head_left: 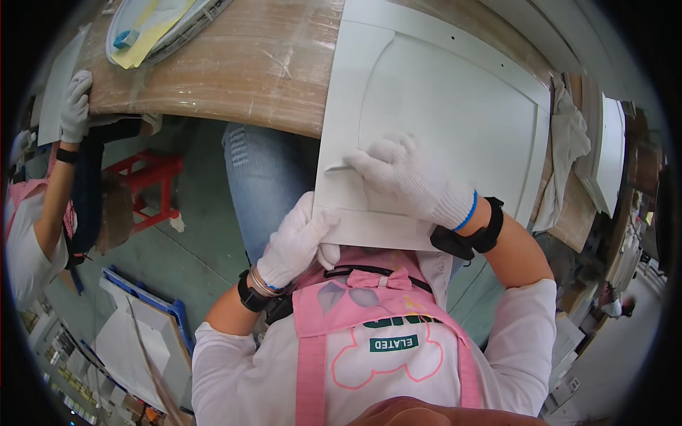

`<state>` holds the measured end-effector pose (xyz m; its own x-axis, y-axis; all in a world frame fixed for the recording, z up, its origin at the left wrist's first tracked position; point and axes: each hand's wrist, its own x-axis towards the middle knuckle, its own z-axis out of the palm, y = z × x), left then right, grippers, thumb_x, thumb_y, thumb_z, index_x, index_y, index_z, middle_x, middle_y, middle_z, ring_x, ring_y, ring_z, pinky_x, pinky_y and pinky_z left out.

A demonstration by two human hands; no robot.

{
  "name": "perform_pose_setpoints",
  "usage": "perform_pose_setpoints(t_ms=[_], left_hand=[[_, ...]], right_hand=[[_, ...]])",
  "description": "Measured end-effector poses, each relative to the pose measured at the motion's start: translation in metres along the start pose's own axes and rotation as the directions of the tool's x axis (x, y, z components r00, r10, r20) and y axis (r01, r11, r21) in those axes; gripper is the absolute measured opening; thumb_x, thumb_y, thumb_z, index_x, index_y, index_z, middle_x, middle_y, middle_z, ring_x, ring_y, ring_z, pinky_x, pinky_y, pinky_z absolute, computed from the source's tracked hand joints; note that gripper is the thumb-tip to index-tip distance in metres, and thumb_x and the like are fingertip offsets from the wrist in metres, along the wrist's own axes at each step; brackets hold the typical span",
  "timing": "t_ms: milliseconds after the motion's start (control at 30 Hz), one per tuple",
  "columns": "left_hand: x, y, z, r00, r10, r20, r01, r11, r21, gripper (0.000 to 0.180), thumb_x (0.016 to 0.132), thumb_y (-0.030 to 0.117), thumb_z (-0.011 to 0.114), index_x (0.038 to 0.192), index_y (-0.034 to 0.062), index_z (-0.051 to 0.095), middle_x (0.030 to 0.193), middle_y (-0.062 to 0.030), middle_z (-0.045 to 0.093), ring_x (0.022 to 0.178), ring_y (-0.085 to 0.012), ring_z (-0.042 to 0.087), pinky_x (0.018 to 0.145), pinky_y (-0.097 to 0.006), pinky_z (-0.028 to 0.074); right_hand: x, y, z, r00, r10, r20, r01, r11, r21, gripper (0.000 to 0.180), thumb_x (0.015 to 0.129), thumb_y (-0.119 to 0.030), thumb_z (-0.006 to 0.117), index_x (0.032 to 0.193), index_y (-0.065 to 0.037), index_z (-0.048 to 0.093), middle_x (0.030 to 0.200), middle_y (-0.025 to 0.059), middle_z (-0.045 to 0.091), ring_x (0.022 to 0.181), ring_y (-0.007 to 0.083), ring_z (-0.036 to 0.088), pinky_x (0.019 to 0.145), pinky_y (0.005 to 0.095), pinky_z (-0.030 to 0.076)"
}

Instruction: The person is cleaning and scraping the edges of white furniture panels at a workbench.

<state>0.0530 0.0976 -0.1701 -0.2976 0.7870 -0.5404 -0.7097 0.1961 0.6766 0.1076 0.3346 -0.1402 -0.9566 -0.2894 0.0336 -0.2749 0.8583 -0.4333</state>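
Observation:
A white cabinet door panel (455, 113) with a raised frame border lies before me, its near edge reaching past the table towards my body. My left hand (295, 238), in a white knit glove, is closed round the panel's near left corner. The gloved right hand (405, 174) rests on the left part of the panel, its fingers pinched together over the frame strip. A thin, pale flat piece (339, 169) shows at those fingertips, against the panel's left border; its kind is too small to tell. The glove hides the rest of it.
The brown, film-wrapped table (234, 64) carries a round white tray (160, 35) with a yellow sheet and a small blue block. A grey cloth (568, 142) hangs at the right near stacked boards. At the left, a co-worker's gloved hand (76, 106) touches another panel; a red stool (149, 184) stands nearby.

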Motion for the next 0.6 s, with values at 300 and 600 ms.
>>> perform_pose_setpoints(t_ms=[300,600], left_hand=[[0.003,0.004,-0.008,0.997,-0.074,0.008,0.075,0.997,-0.026,0.033,0.103,0.027,0.052,0.117,-0.0016,0.045,0.069,-0.0061,0.06,0.05,-0.0112,0.058,0.044,-0.024,0.05],[0.011,0.014,-0.025,0.967,-0.199,0.161,0.191,0.98,0.062,0.036,0.098,0.022,0.06,0.122,-0.0015,0.047,0.069,-0.0066,0.063,0.052,-0.0128,0.061,0.047,-0.026,0.051]], right_hand=[[-0.014,-0.019,0.0,0.976,0.03,0.215,-0.041,0.998,0.048,0.027,0.084,-0.015,0.057,0.11,-0.013,0.064,0.094,0.0079,0.064,0.089,0.0278,0.067,0.076,0.0404,0.054],[0.054,0.099,-0.051,0.87,0.23,-0.435,-0.271,0.962,-0.034,0.026,0.086,-0.003,0.064,0.11,-0.008,0.069,0.085,0.011,0.066,0.074,0.0315,0.063,0.072,0.0394,0.052]])
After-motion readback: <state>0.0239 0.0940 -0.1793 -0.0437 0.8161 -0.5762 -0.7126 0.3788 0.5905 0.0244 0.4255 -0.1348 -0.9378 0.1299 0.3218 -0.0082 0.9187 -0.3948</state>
